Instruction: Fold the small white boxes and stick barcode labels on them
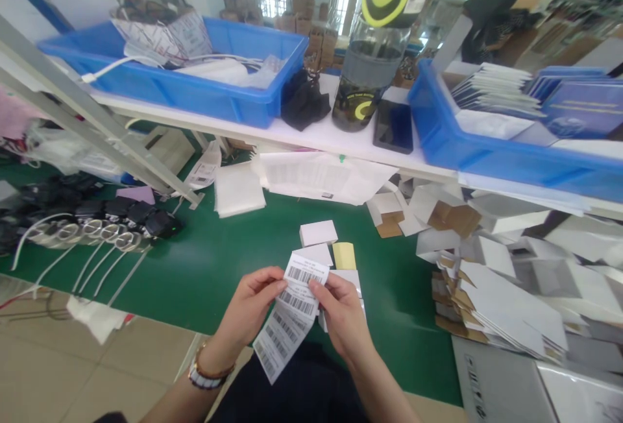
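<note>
While a strip of barcode labels (291, 319) is held by both the left hand (256, 303) and the right hand (343, 313), its upper part is kept taut between them. The near edge is pinched by the left hand, thumb uppermost; the opposite edge is gripped by the right hand, whose thumb is laid across the printed face. Below the hands, the lower length is left hanging free at a slant, over the dark clothing (292, 394). Just ahead of the hands, small white boxes (318, 233) and a yellow piece (344, 256) are set out on the green tabletop (399, 338), some of the white pieces being partly covered by the right hand. Well to the right of that hand, white cartons (511, 313) are piled. The step in hand is judged to be the handling of labels at the upper end; whether any label is lifted from its backing cannot be told. For one to be freed, the strip would probably need to be steadied by one hand while a label's edge is raised by the other, without creasing.
</note>
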